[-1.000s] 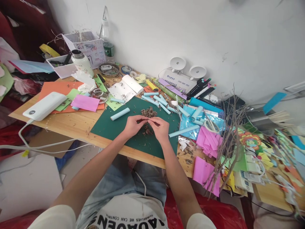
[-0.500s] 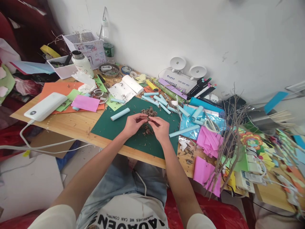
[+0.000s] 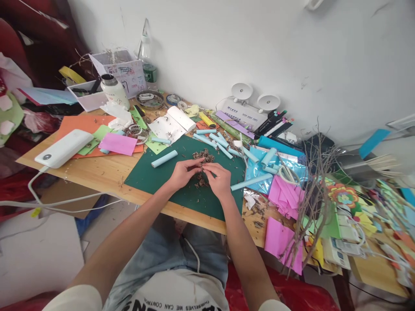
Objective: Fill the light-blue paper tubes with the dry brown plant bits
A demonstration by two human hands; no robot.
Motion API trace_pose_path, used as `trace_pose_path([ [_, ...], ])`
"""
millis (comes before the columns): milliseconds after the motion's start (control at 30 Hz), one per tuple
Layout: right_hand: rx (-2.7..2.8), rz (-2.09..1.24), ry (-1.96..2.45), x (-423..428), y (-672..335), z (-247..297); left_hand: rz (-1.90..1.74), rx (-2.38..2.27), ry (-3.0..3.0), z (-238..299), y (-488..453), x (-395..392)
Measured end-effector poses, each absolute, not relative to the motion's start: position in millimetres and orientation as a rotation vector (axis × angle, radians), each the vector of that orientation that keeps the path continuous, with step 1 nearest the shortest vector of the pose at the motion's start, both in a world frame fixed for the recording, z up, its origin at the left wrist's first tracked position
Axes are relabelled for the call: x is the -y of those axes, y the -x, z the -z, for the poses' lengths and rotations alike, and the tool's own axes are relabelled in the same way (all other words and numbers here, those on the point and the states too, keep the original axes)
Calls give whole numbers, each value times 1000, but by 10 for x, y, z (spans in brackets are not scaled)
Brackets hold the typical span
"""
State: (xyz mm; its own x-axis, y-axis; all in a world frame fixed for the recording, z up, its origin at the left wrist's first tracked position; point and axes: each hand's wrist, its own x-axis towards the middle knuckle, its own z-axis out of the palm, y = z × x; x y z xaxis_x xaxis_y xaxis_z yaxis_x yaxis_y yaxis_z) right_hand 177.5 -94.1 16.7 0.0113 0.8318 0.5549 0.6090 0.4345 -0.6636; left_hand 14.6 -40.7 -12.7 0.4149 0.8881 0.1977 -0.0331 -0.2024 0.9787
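Over the dark green mat (image 3: pixel 145 177), my left hand (image 3: pixel 184 174) and my right hand (image 3: pixel 220 179) meet with fingertips pinched together. Between them are bits of brown, dry, crumbly plant matter; their exact shape is too small to make out. A small pile of the dry brown plant bits (image 3: pixel 205 154) lies on the mat just beyond my fingers, and more shows below them. To the left of my left hand rests a light blue paper roll (image 3: pixel 164 159). Another long blue roll (image 3: pixel 251 182) lies to the right of my right hand.
Several blue rolls (image 3: pixel 223 149) lie behind the mat. Scissors (image 3: pixel 288 175), pink paper (image 3: pixel 283 196) and upright dry twigs (image 3: pixel 313 198) crowd the right. A white power bank (image 3: pixel 64 149) with a cable, a bottle (image 3: pixel 114 91) and coloured paper stand left. The wall closes the back.
Both hands stay pinched over the pile, with only slight finger movement. The whole view has shifted a little, so things appear slightly lower.
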Motion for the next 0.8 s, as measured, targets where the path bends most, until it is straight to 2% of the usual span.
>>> trace_pose_path([
  [333, 1674, -263, 1300, 940, -1752, -142, -977, -937, -1445, 107, -155, 434],
  [667, 1753, -165, 1462, 950, -1729, -110, -936, -934, -1859, -28, -169, 451],
  [800, 1704, -309, 1487, 967, -1687, -185, -917, -939, -1940, -52, -186, 464],
])
